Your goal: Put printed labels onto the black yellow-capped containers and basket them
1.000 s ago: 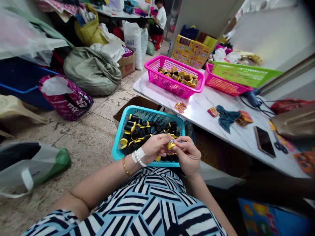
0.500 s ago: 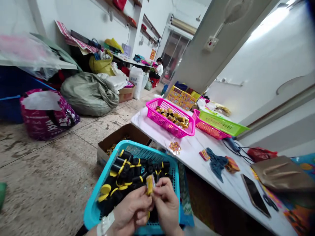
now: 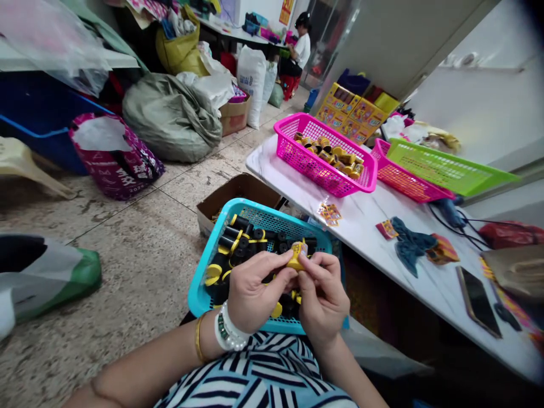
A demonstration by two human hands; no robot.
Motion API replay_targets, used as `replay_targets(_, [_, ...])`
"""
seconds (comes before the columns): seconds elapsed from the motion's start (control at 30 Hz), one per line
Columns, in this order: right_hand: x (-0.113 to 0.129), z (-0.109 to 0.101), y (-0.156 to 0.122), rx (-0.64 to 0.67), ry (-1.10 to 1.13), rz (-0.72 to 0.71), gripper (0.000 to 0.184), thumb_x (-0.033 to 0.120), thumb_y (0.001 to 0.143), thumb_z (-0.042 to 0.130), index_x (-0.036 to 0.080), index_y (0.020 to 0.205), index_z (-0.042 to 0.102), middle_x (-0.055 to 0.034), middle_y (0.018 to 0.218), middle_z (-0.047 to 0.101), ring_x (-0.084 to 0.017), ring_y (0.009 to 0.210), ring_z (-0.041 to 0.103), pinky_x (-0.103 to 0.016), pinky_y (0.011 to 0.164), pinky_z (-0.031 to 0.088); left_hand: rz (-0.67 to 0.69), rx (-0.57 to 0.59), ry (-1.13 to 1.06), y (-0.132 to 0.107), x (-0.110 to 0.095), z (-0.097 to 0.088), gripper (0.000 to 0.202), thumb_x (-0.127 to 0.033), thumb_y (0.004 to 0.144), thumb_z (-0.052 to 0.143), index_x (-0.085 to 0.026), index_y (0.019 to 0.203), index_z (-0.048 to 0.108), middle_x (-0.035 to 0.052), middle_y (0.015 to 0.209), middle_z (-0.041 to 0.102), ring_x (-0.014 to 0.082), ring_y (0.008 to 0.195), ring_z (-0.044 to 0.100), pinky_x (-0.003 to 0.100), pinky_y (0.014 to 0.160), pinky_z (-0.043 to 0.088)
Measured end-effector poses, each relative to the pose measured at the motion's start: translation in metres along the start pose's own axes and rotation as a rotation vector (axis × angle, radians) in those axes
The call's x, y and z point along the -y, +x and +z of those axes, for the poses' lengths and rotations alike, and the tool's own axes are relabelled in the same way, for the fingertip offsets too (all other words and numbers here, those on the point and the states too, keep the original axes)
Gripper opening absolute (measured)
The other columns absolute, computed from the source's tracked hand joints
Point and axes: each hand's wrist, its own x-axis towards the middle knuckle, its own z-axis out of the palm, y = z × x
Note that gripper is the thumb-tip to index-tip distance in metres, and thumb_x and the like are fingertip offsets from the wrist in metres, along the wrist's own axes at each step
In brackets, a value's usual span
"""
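My left hand (image 3: pixel 255 286) and my right hand (image 3: pixel 323 296) meet over a turquoise basket (image 3: pixel 199 286) on my lap. Together their fingertips pinch a small yellow spool-like piece (image 3: pixel 297 255). The basket holds several black and yellow spools (image 3: pixel 238 243). A beaded bracelet and a gold bangle sit on my left wrist. On the white table (image 3: pixel 365 226) to the right stands a pink basket (image 3: pixel 297 156) with several yellow-wrapped spools (image 3: pixel 331 153).
A cardboard box (image 3: pixel 238 192) sits on the floor behind the turquoise basket. The table carries a second pink basket with a green basket (image 3: pixel 442 170) in it, sticker sheets (image 3: pixel 329 213), a blue cloth (image 3: pixel 408 243) and a phone (image 3: pixel 478 300). Bags and sacks line the floor at left. A person sits far back.
The view has dipped down again after lifting half a second ago. Both hands stay pinched on the yellow piece over the basket, turning it slightly.
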Motion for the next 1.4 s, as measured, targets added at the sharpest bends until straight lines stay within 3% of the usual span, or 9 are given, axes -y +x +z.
replay_targets(0.4, [-0.015,0.005,-0.006,-0.222,-0.024,-0.053,0.024,0.005,0.09,0.057,0.025,0.101,0.067,-0.0029,0.098,0.052,-0.013,0.086,0.059,-0.026,0.065,0.055,0.382,-0.02,0.197,0.007,-0.003,0.005,0.023,0.002,0.081,0.068,-0.015,0.095,0.072,0.0059,0.086,0.078,0.0162,0.082,0.074,0.025,0.077,0.061])
replay_targets(0.57, [-0.042,-0.027,0.104,-0.459,-0.075,-0.238,0.021,0.012,0.091,0.061,0.027,0.105,0.068,-0.0028,0.108,0.051,-0.01,0.066,0.065,-0.03,0.058,0.059,0.302,0.114,0.141,0.002,0.001,-0.002,0.018,-0.005,0.082,0.068,-0.021,0.09,0.071,0.0023,0.078,0.077,0.0159,0.073,0.074,0.023,0.07,0.061])
replay_targets(0.67, [-0.059,-0.061,0.186,-0.327,-0.401,-0.238,0.023,0.026,0.091,0.063,0.025,0.113,0.07,-0.0084,0.11,0.061,-0.018,0.084,0.067,-0.035,0.071,0.062,0.063,0.165,0.185,-0.006,0.009,-0.008,0.01,-0.015,0.083,0.072,-0.024,0.083,0.073,0.001,0.077,0.077,0.0166,0.067,0.073,0.022,0.064,0.06])
replay_targets(0.73, [-0.071,-0.078,0.208,-0.244,-0.503,-0.202,0.028,0.03,0.09,0.064,0.021,0.116,0.07,-0.0107,0.112,0.064,-0.018,0.08,0.068,-0.034,0.071,0.061,-0.035,0.173,0.22,-0.013,0.015,-0.014,0.007,-0.02,0.083,0.072,-0.026,0.082,0.075,0.0009,0.078,0.078,0.0175,0.067,0.073,0.023,0.062,0.059])
replay_targets(0.83, [-0.087,-0.078,0.175,-0.147,-0.444,-0.076,0.025,0.033,0.095,0.056,0.019,0.109,0.072,-0.0076,0.096,0.07,-0.016,0.071,0.069,-0.031,0.062,0.059,-0.126,0.118,0.293,-0.024,0.02,-0.033,0.006,-0.024,0.082,0.073,-0.028,0.084,0.077,0.0004,0.081,0.078,0.0183,0.07,0.073,0.026,0.069,0.059])
replay_targets(0.97, [-0.09,-0.051,0.072,0.134,-0.367,0.047,0.019,0.031,0.095,0.057,0.022,0.098,0.074,-0.0033,0.083,0.074,-0.017,0.073,0.07,-0.032,0.069,0.058,-0.225,0.037,0.433,-0.034,0.024,-0.07,0.006,-0.026,0.083,0.072,-0.026,0.087,0.077,-0.0006,0.085,0.078,0.016,0.072,0.071,0.026,0.075,0.057])
replay_targets(1.1, [-0.091,-0.031,0.004,0.326,-0.574,0.122,0.018,0.03,0.094,0.06,0.02,0.092,0.075,-0.0068,0.092,0.075,-0.02,0.084,0.07,-0.033,0.078,0.055,-0.232,0.142,0.552,-0.033,0.03,-0.092,0.009,-0.027,0.084,0.07,-0.023,0.089,0.077,0.0,0.084,0.079,0.0149,0.069,0.071,0.024,0.071,0.056])
replay_targets(1.27, [-0.095,-0.029,0.006,0.339,-0.716,0.122,0.02,0.035,0.093,0.062,0.021,0.1,0.075,-0.007,0.095,0.074,-0.021,0.089,0.069,-0.033,0.08,0.054,-0.141,0.158,0.584,-0.017,0.032,-0.085,0.01,-0.025,0.085,0.068,-0.022,0.086,0.078,0.0022,0.085,0.079,0.0161,0.073,0.072,0.024,0.073,0.056])
replay_targets(1.4, [-0.099,-0.047,0.049,0.068,-0.724,-0.021,0.021,0.033,0.094,0.059,0.021,0.1,0.076,-0.0076,0.095,0.073,-0.021,0.09,0.068,-0.034,0.085,0.053,-0.256,0.163,0.465,-0.006,0.022,-0.071,0.011,-0.03,0.084,0.069,-0.023,0.084,0.078,0.0014,0.08,0.079,0.0165,0.069,0.072,0.023,0.07,0.057])
